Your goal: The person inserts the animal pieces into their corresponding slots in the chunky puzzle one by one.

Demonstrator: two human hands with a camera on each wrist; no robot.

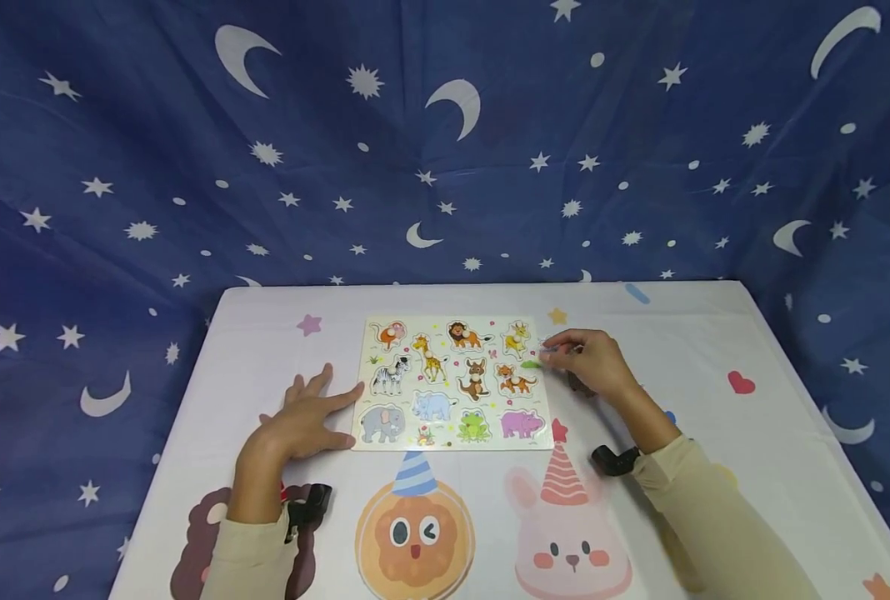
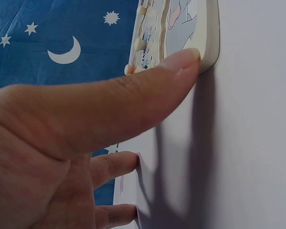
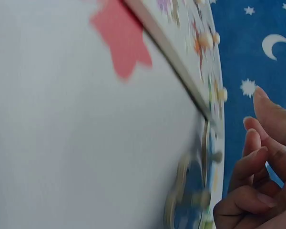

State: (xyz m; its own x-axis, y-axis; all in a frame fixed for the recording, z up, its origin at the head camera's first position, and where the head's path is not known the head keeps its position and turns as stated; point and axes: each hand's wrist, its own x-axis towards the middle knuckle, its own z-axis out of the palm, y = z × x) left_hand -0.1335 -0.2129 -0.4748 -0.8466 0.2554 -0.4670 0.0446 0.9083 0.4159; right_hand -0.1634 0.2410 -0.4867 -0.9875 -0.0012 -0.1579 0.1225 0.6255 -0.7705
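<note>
A white animal puzzle board (image 1: pixel 445 379) lies flat on the table. Several of its animals carry knobs, among them the lion (image 1: pixel 467 335) and the zebra (image 1: pixel 390 377); on the grey elephant (image 1: pixel 382 423) I see none. My left hand (image 1: pixel 298 425) rests at the board's left edge with spread fingers, its thumb (image 2: pixel 171 71) touching the near corner. Just past the right edge hovers my right hand (image 1: pixel 591 362), fingers loosely bent, with nothing visible between them in the right wrist view. Below it, blurred blue knobbed pieces (image 3: pixel 188 200) lie beside the board.
The white tablecloth (image 1: pixel 325 508) bears printed figures, including a pink rabbit (image 1: pixel 572 533) and a round orange face (image 1: pixel 415 533). Behind the table's far edge hangs a blue curtain (image 1: pixel 490 200) with moons and stars. A black wrist device (image 1: pixel 613 460) sits by the right sleeve.
</note>
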